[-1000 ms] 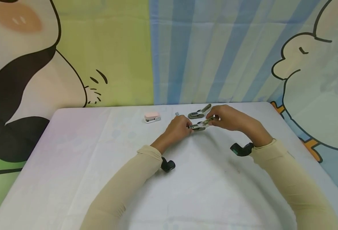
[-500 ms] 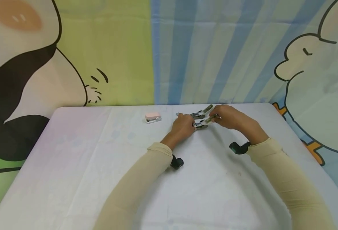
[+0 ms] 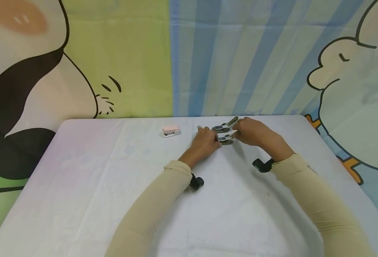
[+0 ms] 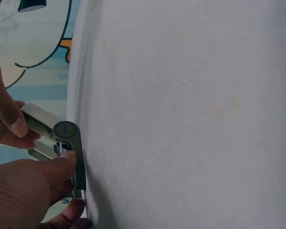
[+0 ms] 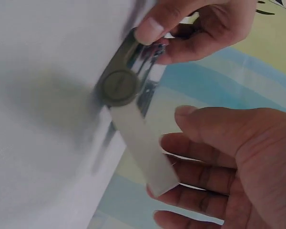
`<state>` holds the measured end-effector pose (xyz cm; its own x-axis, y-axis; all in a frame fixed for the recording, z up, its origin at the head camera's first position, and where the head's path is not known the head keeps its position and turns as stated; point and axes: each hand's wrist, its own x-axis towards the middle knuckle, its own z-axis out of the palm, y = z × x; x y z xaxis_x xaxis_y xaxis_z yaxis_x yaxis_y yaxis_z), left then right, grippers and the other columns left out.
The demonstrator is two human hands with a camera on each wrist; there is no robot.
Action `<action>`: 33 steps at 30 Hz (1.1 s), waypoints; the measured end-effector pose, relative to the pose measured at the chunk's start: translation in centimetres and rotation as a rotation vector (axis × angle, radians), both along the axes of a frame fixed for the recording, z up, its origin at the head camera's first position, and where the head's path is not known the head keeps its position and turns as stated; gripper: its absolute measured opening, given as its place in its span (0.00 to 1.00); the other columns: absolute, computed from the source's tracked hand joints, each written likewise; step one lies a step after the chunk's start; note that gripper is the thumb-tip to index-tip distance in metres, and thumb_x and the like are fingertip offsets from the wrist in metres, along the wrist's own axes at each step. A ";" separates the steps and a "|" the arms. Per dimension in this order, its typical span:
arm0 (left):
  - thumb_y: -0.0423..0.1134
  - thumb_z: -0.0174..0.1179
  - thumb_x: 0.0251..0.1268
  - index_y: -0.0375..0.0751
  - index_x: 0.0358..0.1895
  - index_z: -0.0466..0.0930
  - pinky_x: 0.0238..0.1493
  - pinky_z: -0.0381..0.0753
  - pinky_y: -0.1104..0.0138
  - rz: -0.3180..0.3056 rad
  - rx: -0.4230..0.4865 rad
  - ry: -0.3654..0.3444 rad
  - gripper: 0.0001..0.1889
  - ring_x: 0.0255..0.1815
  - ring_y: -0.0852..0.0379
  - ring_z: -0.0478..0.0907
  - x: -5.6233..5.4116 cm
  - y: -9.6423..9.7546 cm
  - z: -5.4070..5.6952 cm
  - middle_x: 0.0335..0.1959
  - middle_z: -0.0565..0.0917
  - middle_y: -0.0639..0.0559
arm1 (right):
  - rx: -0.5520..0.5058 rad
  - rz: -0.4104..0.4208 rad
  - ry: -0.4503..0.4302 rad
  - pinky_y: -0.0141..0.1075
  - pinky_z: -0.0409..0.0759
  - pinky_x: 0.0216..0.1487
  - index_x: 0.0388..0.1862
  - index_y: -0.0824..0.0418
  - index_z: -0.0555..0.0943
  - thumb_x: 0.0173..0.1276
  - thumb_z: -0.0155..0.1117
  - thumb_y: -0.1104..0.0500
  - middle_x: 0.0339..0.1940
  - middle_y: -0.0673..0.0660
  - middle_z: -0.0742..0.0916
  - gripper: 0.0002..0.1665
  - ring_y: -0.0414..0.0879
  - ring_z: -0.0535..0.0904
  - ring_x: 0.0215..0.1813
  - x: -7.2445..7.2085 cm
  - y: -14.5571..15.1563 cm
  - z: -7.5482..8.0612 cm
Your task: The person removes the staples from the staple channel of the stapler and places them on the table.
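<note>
In the head view my left hand is at the table's far side, holding an olive-green stapler. Thumb and fingers pinch its base near the metal magazine, as the right wrist view shows. The stapler's pale-undersided lid is swung up from the round hinge. My right hand is at the free end of this lid; its fingertips reach behind the end, and the thumb is apart from it. A second olive stapler, lid also raised, lies just behind the held one.
A small pink-and-white stapler sits on the white-clothed table, left of my hands. Part of a small grey thing shows behind my left hand. A printed cartoon curtain hangs along the table's far edge.
My left hand and the held stapler have shifted slightly right and away from me, then stayed nearly still. My right hand has shifted a little over the lid's end.
</note>
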<state>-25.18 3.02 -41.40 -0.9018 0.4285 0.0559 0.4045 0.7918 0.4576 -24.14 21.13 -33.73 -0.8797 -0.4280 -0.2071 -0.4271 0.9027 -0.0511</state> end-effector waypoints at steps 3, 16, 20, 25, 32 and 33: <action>0.47 0.68 0.61 0.40 0.49 0.85 0.54 0.70 0.60 -0.008 0.024 -0.023 0.18 0.48 0.49 0.72 -0.1 -0.6 -0.3 0.42 0.79 0.45 | 0.014 0.043 0.083 0.52 0.73 0.54 0.54 0.65 0.82 0.70 0.63 0.58 0.53 0.64 0.82 0.17 0.60 0.75 0.55 0.1 -1.3 0.0; 0.30 0.61 0.65 0.35 0.39 0.87 0.46 0.77 0.65 -0.034 0.223 -0.046 0.06 0.42 0.53 0.80 -0.2 -3.9 -0.7 0.36 0.85 0.48 | -0.131 0.276 0.228 0.48 0.75 0.52 0.53 0.63 0.83 0.67 0.66 0.63 0.46 0.59 0.85 0.16 0.57 0.78 0.49 -0.9 -5.9 -1.8; 0.30 0.60 0.66 0.34 0.43 0.86 0.51 0.76 0.63 0.012 0.213 -0.020 0.08 0.46 0.51 0.80 -0.3 -5.3 -0.8 0.40 0.86 0.46 | -0.160 0.239 0.164 0.48 0.75 0.53 0.56 0.63 0.82 0.68 0.65 0.61 0.50 0.60 0.84 0.18 0.57 0.77 0.53 -1.6 -7.3 -2.5; 0.29 0.58 0.67 0.31 0.45 0.85 0.51 0.76 0.62 0.024 0.231 -0.010 0.09 0.47 0.50 0.80 -0.4 -7.0 -1.0 0.42 0.85 0.44 | -0.249 0.188 0.077 0.45 0.76 0.49 0.60 0.62 0.80 0.70 0.63 0.60 0.53 0.60 0.83 0.20 0.55 0.76 0.54 -2.8 -8.9 -3.4; 0.28 0.60 0.62 0.29 0.45 0.84 0.46 0.77 0.62 0.083 0.317 -0.053 0.10 0.40 0.53 0.77 -0.5 -9.9 -0.3 0.40 0.85 0.44 | -0.442 0.169 -0.029 0.45 0.76 0.52 0.65 0.64 0.75 0.73 0.60 0.60 0.60 0.60 0.80 0.23 0.54 0.78 0.54 -4.2 -11.2 -4.4; 0.28 0.61 0.62 0.29 0.44 0.84 0.44 0.77 0.63 0.087 0.322 -0.051 0.09 0.38 0.53 0.77 -0.5 -10.3 -0.1 0.39 0.85 0.44 | -0.466 0.169 -0.035 0.45 0.76 0.52 0.65 0.64 0.74 0.73 0.60 0.60 0.61 0.60 0.79 0.24 0.55 0.78 0.55 -4.3 -11.5 -4.5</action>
<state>-25.69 -7.30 -41.55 -0.9395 0.3171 0.1296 0.3117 0.6341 0.7077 -28.49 9.62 -38.19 -0.7858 -0.6184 0.0119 -0.5566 0.6986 -0.4496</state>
